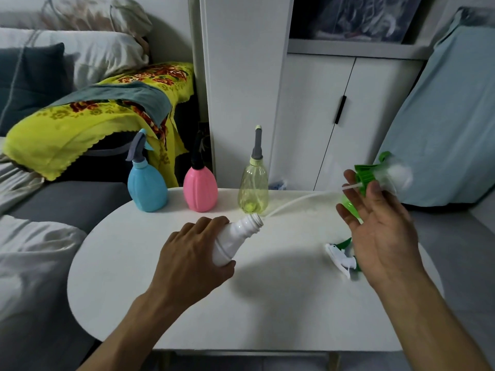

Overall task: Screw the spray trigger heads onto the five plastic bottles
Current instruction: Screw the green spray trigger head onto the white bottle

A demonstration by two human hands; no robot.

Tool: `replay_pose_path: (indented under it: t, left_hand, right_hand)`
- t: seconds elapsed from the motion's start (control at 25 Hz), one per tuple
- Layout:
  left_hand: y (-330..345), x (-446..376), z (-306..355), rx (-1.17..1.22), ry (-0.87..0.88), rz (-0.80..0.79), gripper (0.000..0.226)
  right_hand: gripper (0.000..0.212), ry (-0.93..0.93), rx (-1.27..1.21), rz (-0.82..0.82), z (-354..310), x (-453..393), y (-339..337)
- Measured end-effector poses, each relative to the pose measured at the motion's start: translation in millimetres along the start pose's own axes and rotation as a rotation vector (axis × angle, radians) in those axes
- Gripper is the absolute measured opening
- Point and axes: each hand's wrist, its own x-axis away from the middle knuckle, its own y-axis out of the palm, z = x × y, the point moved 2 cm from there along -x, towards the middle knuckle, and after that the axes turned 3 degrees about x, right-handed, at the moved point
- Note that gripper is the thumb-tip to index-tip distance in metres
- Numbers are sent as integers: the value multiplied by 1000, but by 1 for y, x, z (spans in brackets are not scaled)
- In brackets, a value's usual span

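My left hand [187,258] grips a white bottle [235,239], tilted with its open threaded neck pointing up and right. My right hand [380,226] is raised at the right and holds a green and white spray trigger head [375,172], which is blurred. Its long white dip tube [300,200] curves down, and its tip sits just beside the bottle's neck. Another white and green trigger head [340,257] lies on the table below my right hand. A blue bottle [147,188], a pink bottle [200,190] and a clear yellow bottle [253,188] stand at the back, each with a head on.
The white oval table [187,317] has a grey sofa with cushions to its left and a white cabinet [321,116] behind it. A yellow flowered cloth [80,124] drapes at the back left. Something green [348,204] shows partly behind my right fingers.
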Motion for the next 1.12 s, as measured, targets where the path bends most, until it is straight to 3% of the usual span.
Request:
replay_pose_path:
  t: [0.24,0.48,0.64,0.84,0.92,1.0,1.04,1.12]
  left_hand:
    - [0,0,4,20,35,24,67]
    - [-3,1,10,47,79,63,70]
    - [-12,2,6,-37,180,68,69]
    - [-24,3,-3,-117,266,80,65]
    - [-26,2,-1,-120,288,62,65]
    - [-25,1,0,-141,321,19,64]
    - [-25,1,-1,-148,333,-1,64]
    - [-25,0,-4,-152,342,-25,64]
  right_hand:
    - [32,83,-12,-43,15,11,14]
    - [34,238,112,-240,66,43,42]
    - [21,238,264,-293,81,51,43]
    - [58,345,382,-378,80,51,39]
    - [91,252,491,-335,75,49,41]
    - [124,8,737,-275,65,43,38]
    - [119,-181,901,-311,59,41,36]
    - [83,-495,1199,-428,50,39,35]
